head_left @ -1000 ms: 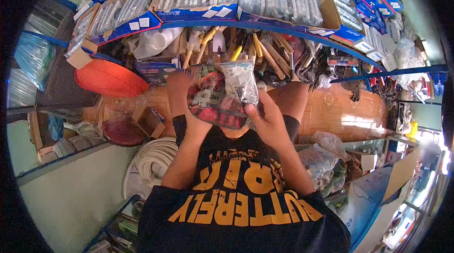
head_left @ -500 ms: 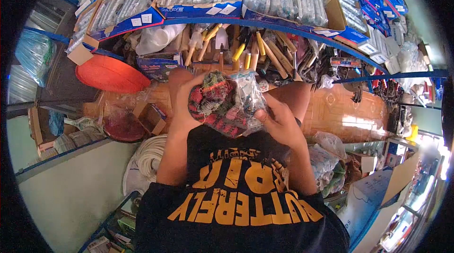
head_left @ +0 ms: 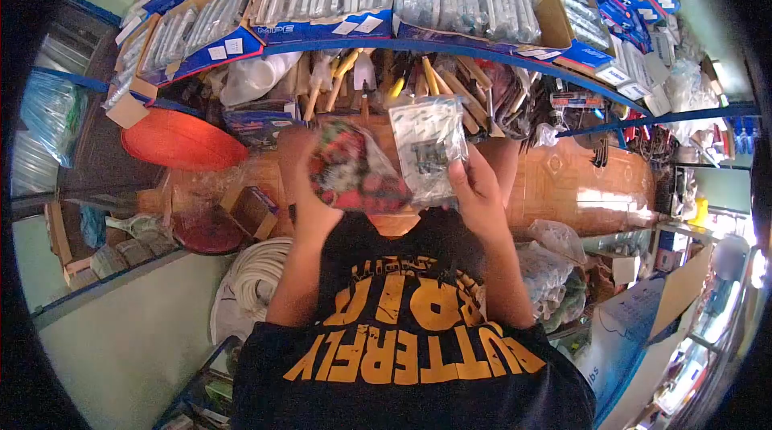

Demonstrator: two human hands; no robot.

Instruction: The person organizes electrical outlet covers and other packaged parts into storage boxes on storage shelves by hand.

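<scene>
My left hand (head_left: 314, 206) is closed round a bunched cloth (head_left: 358, 169) patterned in red, black and grey. The cloth and the fingers behind it are blurred by motion. My right hand (head_left: 480, 198) pinches a clear plastic packet (head_left: 428, 141) by its right side, thumb on the front face. White printed paper shows in the packet's upper part, with small dark items below it. The packet stands up beside the cloth, its lower left edge close to it. Both hands are over my lap, in front of my black T-shirt (head_left: 410, 309).
Ahead, a blue-edged shelf (head_left: 322, 46) carries cardboard boxes (head_left: 318, 30) of wrapped long pieces. Wooden-handled tools (head_left: 450, 92) lie beneath. An orange-red round object (head_left: 183, 141) and an open carton (head_left: 249, 211) are left; a coiled white hose (head_left: 256, 277) lies nearer. Plastic bags (head_left: 555, 269) sit right.
The plastic packet, earlier pressed against the cloth, now stands apart with its printed face showing. The cloth has shifted slightly left in my left hand. The whole view has moved a little.
</scene>
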